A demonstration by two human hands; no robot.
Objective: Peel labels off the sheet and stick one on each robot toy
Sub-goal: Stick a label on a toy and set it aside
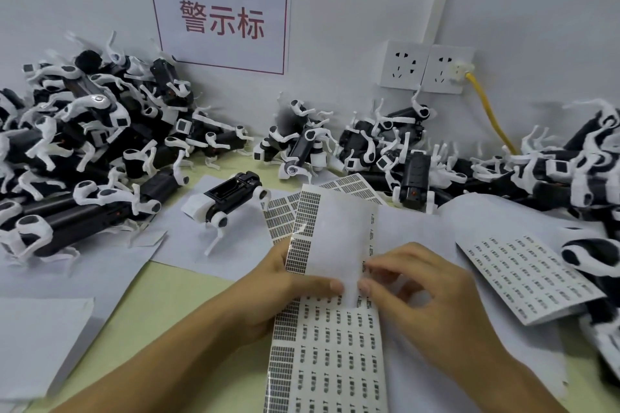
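Label sheet (330, 339), white with rows of small black-printed labels, lies on the table's near centre, its upper part folded back; left hand (285, 288) and right hand (419, 292) pinch the fold.

So there's a big heap of robot toys (77, 144) at the table's (174, 305) back left against the wall, more toys (419, 157) strung along the back right. One toy (231, 201) stands alone between them, on paper. The label sheet (328, 345) lies front and centre, another sheet (526, 275) to its right. Sign (221, 15) and sockets (426, 67) on the wall behind.
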